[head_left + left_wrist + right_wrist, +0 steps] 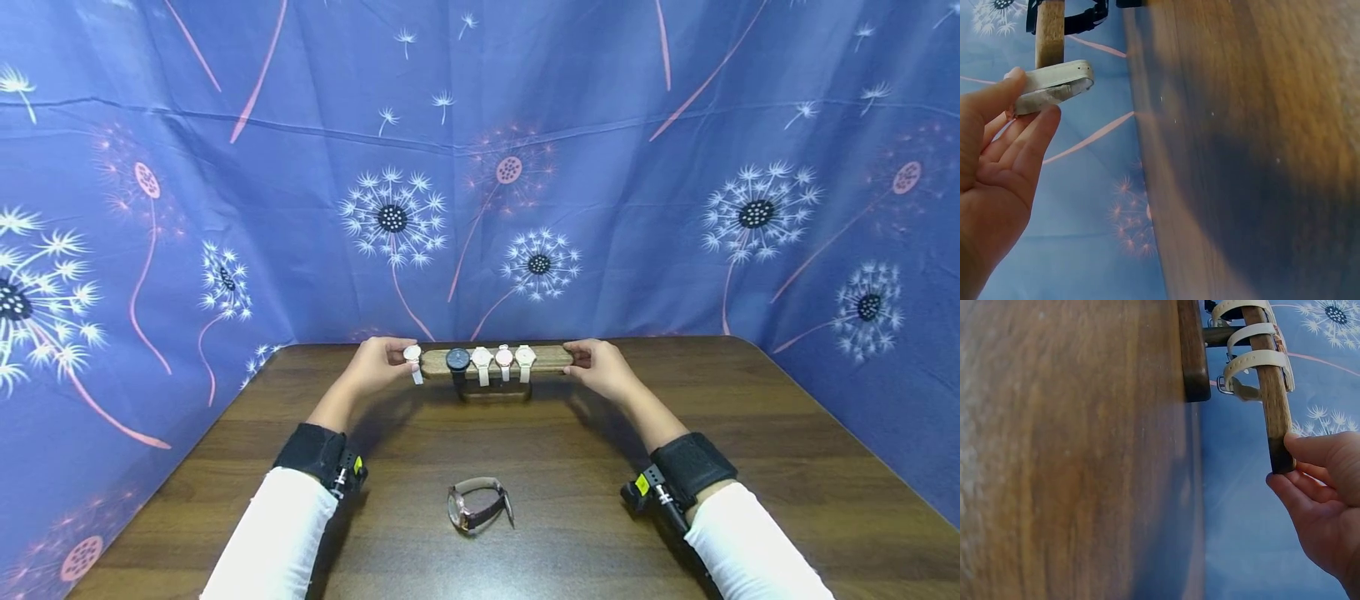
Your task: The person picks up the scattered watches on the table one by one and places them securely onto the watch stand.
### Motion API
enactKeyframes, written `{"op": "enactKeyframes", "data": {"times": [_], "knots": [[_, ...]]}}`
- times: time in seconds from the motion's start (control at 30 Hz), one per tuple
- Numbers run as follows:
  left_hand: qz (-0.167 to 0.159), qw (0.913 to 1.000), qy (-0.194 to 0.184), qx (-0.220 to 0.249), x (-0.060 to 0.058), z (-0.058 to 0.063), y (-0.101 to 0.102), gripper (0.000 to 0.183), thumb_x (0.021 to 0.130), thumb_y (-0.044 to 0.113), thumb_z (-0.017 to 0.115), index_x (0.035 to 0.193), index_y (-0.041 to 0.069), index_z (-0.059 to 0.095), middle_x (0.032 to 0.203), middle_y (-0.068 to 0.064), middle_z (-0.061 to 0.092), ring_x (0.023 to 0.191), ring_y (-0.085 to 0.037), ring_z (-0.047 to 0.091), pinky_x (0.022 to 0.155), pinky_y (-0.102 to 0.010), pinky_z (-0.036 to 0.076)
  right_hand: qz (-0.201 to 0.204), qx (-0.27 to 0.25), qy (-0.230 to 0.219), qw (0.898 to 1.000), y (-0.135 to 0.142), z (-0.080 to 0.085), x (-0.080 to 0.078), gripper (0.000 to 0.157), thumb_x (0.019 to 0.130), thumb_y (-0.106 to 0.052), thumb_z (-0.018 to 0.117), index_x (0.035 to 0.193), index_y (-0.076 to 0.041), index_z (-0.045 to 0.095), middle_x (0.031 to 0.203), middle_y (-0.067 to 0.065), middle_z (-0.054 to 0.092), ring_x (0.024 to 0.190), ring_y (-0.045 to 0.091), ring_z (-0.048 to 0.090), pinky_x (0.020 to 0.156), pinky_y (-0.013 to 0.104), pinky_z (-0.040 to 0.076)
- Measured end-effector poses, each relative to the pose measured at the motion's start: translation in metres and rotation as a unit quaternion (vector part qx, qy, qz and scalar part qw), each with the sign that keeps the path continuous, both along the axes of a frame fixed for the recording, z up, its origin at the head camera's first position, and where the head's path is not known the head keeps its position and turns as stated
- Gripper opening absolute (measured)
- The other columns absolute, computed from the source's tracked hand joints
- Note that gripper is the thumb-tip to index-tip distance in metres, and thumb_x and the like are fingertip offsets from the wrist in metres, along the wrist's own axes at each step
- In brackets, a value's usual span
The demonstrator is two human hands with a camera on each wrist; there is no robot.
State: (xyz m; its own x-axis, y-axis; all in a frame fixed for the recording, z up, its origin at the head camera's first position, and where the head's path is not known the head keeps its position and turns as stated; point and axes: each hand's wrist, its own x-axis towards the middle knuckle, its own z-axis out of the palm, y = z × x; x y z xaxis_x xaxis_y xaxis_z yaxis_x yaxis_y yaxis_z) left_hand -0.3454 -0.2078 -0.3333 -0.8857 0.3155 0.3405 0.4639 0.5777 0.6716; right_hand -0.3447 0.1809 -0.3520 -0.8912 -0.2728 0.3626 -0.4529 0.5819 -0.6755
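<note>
At the far edge of the table, my left hand point(375, 365) pinches a white-strapped watch point(1054, 78) at the left end of a wooden watch stand's bar point(553, 358). Whether the bar's tip sits inside that strap loop I cannot tell. The right hand point(602, 367) grips the bar's dark right end point(1282, 456) between thumb and fingers. Around the bar's middle hang a black watch point(457, 360) and several pale-strapped watches, one with a pinkish face point(504, 357). Nearer on the table lies a dark-strapped watch point(456, 507) on its side, touched by neither hand.
The stand's base point(495, 396) rests on the brown wooden table point(585, 533) near its back edge. Behind hangs a blue curtain point(622, 208) with a dandelion print. A wrist camera is strapped to each forearm.
</note>
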Motion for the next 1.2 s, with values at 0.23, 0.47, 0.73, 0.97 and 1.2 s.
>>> {"op": "enactKeyframes", "data": {"times": [0.23,0.47,0.73,0.97,1.2], "knots": [[-0.047,0.9987,-0.016,0.012,0.009,0.006,0.012,0.04,0.076,0.003,0.068,0.111,-0.012,0.055,0.094,-0.021,0.063,0.085,-0.027,0.063,0.07,-0.026,0.052,-0.001,0.019,0.011,1.0,0.0,0.001,0.0,0.037,0.077,-0.001,0.065,0.112,0.008,0.055,0.102,0.021,0.06,0.09,0.028,0.06,0.073,0.031,0.051],[-0.041,0.9986,-0.033,-0.003,-0.006,-0.005,0.008,0.043,0.074,0.011,0.071,0.112,-0.005,0.057,0.091,-0.012,0.066,0.083,-0.018,0.064,0.068,-0.024,0.052,-0.004,0.046,0.001,0.999,-0.002,0.007,0.002,0.039,0.078,-0.003,0.065,0.114,0.006,0.054,0.104,0.02,0.059,0.092,0.028,0.059,0.076,0.033,0.05],[-0.029,0.9982,-0.039,-0.035,-0.01,-0.001,0.009,0.043,0.072,0.013,0.073,0.111,0.002,0.06,0.089,-0.006,0.067,0.081,-0.013,0.063,0.067,-0.024,0.052,-0.01,0.061,-0.004,0.998,-0.004,0.009,0.003,0.039,0.079,-0.004,0.064,0.116,0.005,0.054,0.106,0.019,0.058,0.093,0.028,0.058,0.076,0.033,0.05],[-0.018,0.9981,-0.02,-0.055,-0.011,-0.002,0.01,0.044,0.07,0.019,0.075,0.111,0.006,0.062,0.085,-0.001,0.068,0.078,-0.009,0.063,0.066,-0.023,0.051,-0.009,0.068,0.007,0.998,-0.005,0.01,0.004,0.039,0.078,-0.004,0.065,0.114,0.006,0.054,0.105,0.021,0.058,0.092,0.029,0.059,0.077,0.035,0.05],[-0.006,0.9984,-0.001,-0.057,-0.011,-0.005,0.012,0.044,0.069,0.023,0.076,0.109,0.007,0.064,0.085,-0.001,0.068,0.077,-0.007,0.063,0.066,-0.023,0.051,0.006,0.073,0.015,0.997,-0.002,0.011,0.002,0.039,0.077,-0.002,0.066,0.112,0.01,0.054,0.104,0.023,0.059,0.091,0.03,0.059,0.077,0.035,0.05]]}}
